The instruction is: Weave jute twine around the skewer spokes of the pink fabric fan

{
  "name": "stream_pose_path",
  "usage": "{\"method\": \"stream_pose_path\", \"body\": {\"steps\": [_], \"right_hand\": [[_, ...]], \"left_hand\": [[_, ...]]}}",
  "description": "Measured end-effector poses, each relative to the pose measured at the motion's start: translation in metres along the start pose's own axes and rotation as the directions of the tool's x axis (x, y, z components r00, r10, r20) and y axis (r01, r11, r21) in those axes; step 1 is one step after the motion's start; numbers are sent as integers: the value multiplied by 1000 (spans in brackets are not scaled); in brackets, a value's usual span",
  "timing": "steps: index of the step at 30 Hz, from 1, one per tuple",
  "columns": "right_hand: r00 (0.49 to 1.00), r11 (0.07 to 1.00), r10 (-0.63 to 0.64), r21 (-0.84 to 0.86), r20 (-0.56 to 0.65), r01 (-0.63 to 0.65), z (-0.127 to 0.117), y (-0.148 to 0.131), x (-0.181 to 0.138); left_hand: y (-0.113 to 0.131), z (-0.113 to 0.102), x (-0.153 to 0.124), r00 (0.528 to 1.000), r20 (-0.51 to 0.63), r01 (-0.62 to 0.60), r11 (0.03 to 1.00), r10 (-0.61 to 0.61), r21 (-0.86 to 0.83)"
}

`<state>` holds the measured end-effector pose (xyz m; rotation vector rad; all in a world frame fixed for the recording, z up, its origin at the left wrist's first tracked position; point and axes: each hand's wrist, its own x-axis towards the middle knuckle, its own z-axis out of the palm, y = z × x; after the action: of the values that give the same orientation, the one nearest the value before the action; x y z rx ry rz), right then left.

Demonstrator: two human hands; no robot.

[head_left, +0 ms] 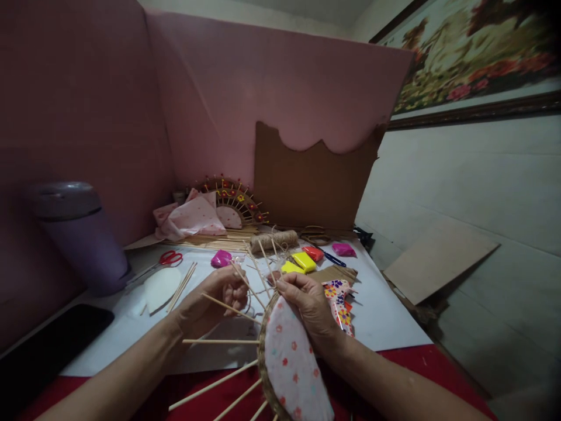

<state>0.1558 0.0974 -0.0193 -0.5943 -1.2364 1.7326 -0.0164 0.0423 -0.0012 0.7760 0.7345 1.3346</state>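
My right hand (310, 307) grips the top end of a half-round craft piece (293, 356) covered in white fabric with small red flowers. A brown twine-like band runs along its curved edge, and thin wooden sticks (221, 341) fan out from it to the left and upward. My left hand (225, 290) is closed beside the upper sticks, its fingers curled round a thin strand of twine (249, 304). Part of that strand is hidden by the fingers and sticks.
A twine roll (274, 242), yellow packets (304, 262), red scissors (170, 258) and a flower-patterned glue gun (339, 307) lie on white paper. A purple tumbler (85, 234) and black phone (56, 339) stand left. Behind are a decorated fan piece (239, 199) and cardboard (311, 181).
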Motion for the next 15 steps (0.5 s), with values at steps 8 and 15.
{"method": "stream_pose_path", "body": {"steps": [8,15], "right_hand": [[1000,999,20,-50,1,-19,-1,-1,0],[999,1000,11,1,34,-11,2,2,-3]], "left_hand": [[-16,0,5,997,13,67,928,-77,367],[-13,7,0,995,96,-56,854,7,517]]}}
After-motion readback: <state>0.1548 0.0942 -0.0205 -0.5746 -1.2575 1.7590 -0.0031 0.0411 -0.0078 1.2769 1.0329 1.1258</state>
